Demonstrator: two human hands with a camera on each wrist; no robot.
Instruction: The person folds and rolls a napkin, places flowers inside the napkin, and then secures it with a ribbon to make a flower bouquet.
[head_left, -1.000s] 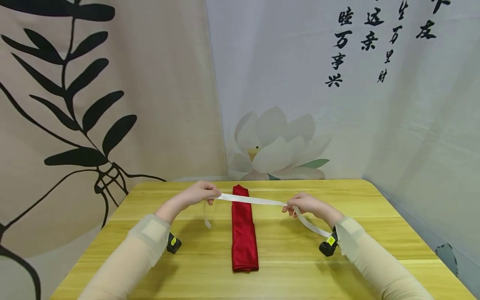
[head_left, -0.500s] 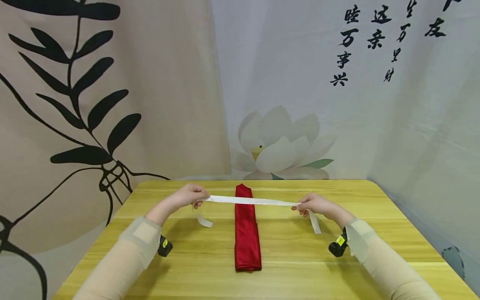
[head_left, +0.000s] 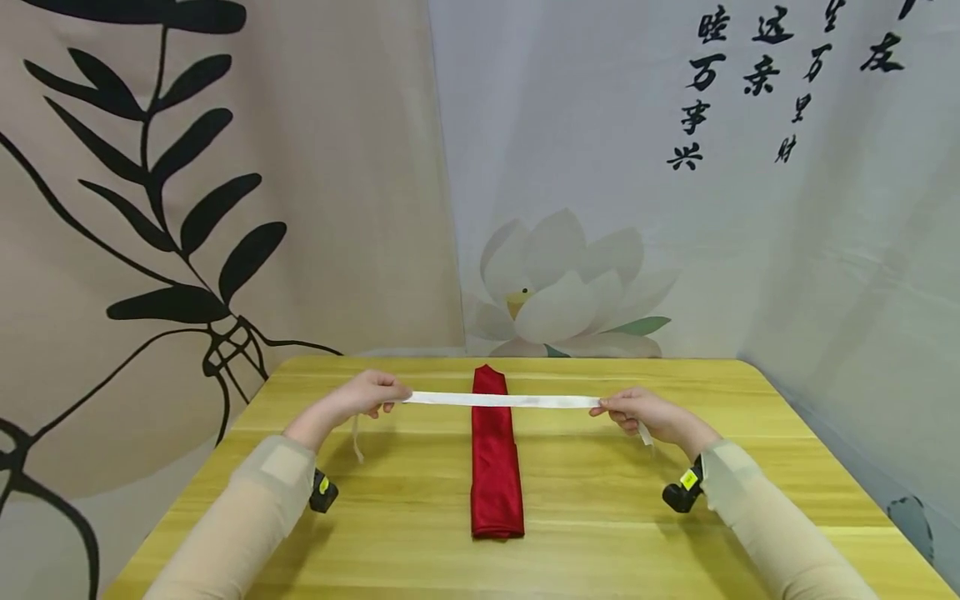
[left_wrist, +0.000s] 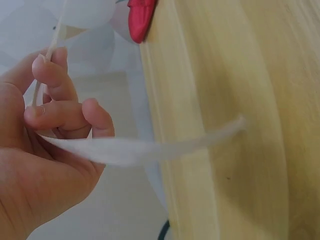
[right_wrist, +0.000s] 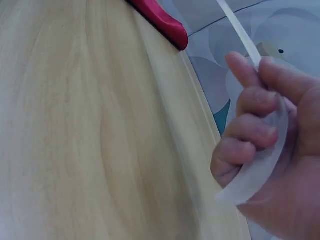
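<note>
A narrow white ribbon (head_left: pixel 442 399) is stretched straight and level between my two hands, above the table. My left hand (head_left: pixel 369 393) pinches it near one end; a loose tail (left_wrist: pixel 130 151) trails from under the curled fingers in the left wrist view. My right hand (head_left: pixel 647 412) pinches the other side between thumb and index finger, and its short tail (right_wrist: pixel 260 180) curves across the palm in the right wrist view. Below the ribbon's middle, a folded strip of shiny red cloth (head_left: pixel 497 475) lies lengthwise on the table, partly crossed by the ribbon in the head view.
The yellow wooden table (head_left: pixel 600 533) ends at a far edge close behind the hands. Behind it hangs a pale curtain (head_left: pixel 360 167) printed with dark leaves, a lotus and black characters. A small black camera is strapped at each wrist.
My hands have moved apart, the left leftward and the right rightward, so the held ribbon span is longer and straighter. The loose tails have swung and shifted. The red cloth stays on the table.
</note>
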